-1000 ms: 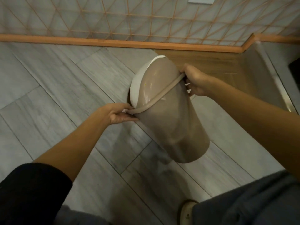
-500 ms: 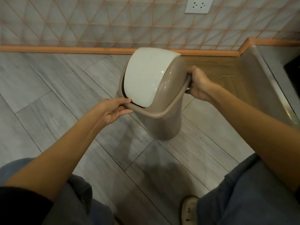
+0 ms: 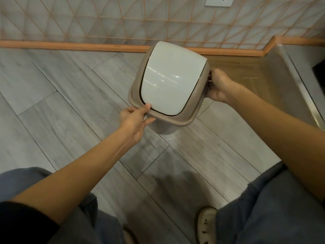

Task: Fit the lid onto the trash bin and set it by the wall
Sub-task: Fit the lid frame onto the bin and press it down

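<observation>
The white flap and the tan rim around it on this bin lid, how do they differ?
The white flap is glossy and catches light streaks; the tan rim looks matte. The flap is a broad domed panel; the rim is a narrow band framing it. Both hands grip the rim, the left hand near the front and the right hand at the side; only the left thumb reaches the flap's edge. Both belong to the one lid.

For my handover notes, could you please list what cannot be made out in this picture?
- Head view: whether the trash bin rests on the floor; lid hides its base.
- Right hand fingers: behind the lid's rim.
- Wall socket: cut off by the top edge.
- Inside the bin: covered by the lid.
</observation>
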`<state>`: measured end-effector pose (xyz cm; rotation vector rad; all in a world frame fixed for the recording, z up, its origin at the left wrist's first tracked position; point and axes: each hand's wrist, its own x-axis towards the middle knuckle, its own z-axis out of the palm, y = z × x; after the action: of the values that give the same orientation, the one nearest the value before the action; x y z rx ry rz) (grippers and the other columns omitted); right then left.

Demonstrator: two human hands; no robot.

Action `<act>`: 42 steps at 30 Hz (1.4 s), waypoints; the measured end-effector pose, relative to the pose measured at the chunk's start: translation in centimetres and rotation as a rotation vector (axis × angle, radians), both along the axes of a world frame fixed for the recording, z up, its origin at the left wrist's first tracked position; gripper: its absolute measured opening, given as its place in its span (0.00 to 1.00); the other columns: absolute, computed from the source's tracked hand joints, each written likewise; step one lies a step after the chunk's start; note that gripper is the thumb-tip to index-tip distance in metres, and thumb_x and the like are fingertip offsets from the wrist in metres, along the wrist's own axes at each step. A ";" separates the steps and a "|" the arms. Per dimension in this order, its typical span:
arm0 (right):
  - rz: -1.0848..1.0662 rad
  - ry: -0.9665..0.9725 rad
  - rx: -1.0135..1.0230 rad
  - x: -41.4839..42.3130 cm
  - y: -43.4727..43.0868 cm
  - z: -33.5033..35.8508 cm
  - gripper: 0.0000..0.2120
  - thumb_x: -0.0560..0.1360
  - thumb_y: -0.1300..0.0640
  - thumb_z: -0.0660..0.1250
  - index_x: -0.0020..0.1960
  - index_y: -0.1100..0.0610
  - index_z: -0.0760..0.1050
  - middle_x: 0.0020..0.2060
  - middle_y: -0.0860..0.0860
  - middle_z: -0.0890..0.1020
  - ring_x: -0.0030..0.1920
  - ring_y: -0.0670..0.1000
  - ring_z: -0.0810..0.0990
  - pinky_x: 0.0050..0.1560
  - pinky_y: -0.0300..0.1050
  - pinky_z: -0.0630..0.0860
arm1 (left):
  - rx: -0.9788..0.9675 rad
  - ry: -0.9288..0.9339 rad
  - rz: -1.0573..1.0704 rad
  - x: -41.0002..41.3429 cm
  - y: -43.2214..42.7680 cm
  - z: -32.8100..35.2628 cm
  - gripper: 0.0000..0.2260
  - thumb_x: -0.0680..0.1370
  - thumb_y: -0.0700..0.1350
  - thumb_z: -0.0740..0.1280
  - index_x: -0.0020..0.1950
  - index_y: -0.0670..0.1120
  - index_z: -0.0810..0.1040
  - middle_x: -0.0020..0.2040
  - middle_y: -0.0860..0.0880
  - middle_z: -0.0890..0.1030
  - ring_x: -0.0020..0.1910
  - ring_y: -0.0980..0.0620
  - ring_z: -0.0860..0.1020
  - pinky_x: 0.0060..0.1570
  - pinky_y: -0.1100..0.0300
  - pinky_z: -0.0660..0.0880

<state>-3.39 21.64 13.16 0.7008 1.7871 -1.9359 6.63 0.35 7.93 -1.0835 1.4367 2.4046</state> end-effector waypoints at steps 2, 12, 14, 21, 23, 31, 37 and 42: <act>0.018 0.018 0.000 0.2 0.0 0.1 0.18 0.82 0.58 0.49 0.39 0.56 0.73 0.34 0.51 0.79 0.36 0.50 0.78 0.38 0.49 0.77 | 0.030 -0.012 0.035 0.3 0.7 0.0 0.15 0.75 0.34 0.70 0.58 0.43 0.69 0.56 0.41 0.80 0.50 0.48 0.82 0.34 0.55 0.83; 0.041 0.028 0.070 0.5 -0.1 0.5 0.15 0.81 0.60 0.50 0.44 0.58 0.74 0.40 0.54 0.79 0.40 0.52 0.78 0.37 0.48 0.77 | -0.018 -0.060 -0.006 0.1 1.3 1.1 0.15 0.75 0.34 0.69 0.60 0.38 0.71 0.55 0.43 0.79 0.49 0.49 0.80 0.60 0.48 0.77; 0.023 0.021 0.083 0.2 0.1 0.5 0.14 0.80 0.62 0.50 0.48 0.61 0.74 0.43 0.56 0.79 0.43 0.54 0.78 0.37 0.49 0.77 | -0.093 -0.066 -0.084 0.1 1.0 1.3 0.17 0.75 0.37 0.71 0.62 0.37 0.71 0.60 0.42 0.79 0.57 0.47 0.79 0.59 0.51 0.77; 0.308 0.099 0.602 -0.6 2.3 1.1 0.31 0.76 0.65 0.57 0.76 0.59 0.51 0.56 0.57 0.69 0.62 0.61 0.74 0.55 0.52 0.77 | -1.197 0.094 -0.904 -0.2 -3.6 2.5 0.61 0.65 0.66 0.71 0.76 0.50 0.27 0.80 0.41 0.45 0.78 0.40 0.52 0.73 0.38 0.55; 0.382 0.169 0.701 -0.3 2.8 1.8 0.39 0.73 0.65 0.58 0.78 0.56 0.43 0.59 0.56 0.67 0.55 0.55 0.75 0.55 0.51 0.77 | -1.301 0.238 -0.989 -1.1 -4.6 2.2 0.61 0.66 0.64 0.72 0.76 0.49 0.26 0.81 0.43 0.44 0.79 0.41 0.50 0.74 0.37 0.53; 0.948 0.123 0.437 3.3 3.2 2.0 0.66 0.64 0.63 0.77 0.73 0.46 0.22 0.79 0.47 0.48 0.76 0.51 0.58 0.73 0.51 0.63 | -1.048 0.380 -0.896 -2.8 -4.9 1.4 0.49 0.63 0.55 0.78 0.77 0.47 0.57 0.70 0.48 0.73 0.66 0.47 0.74 0.65 0.49 0.74; 0.883 0.341 0.617 6.1 2.4 -1.1 0.73 0.60 0.58 0.82 0.71 0.53 0.18 0.79 0.53 0.49 0.77 0.52 0.57 0.74 0.49 0.61 | -1.005 0.353 -0.700 -1.1 -2.9 -0.6 0.44 0.62 0.53 0.79 0.72 0.42 0.64 0.66 0.47 0.75 0.63 0.50 0.75 0.58 0.54 0.79; 0.787 0.450 0.747 5.9 2.3 -1.5 0.65 0.62 0.58 0.81 0.77 0.57 0.31 0.69 0.54 0.70 0.59 0.50 0.74 0.56 0.40 0.72 | -0.969 0.307 -0.620 -0.4 -1.8 -1.5 0.57 0.55 0.66 0.75 0.77 0.42 0.58 0.68 0.47 0.73 0.65 0.48 0.75 0.59 0.51 0.79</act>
<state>2.51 23.90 11.66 -0.2889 2.5535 -0.9178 6.24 -1.48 6.45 -0.2266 2.6521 1.4413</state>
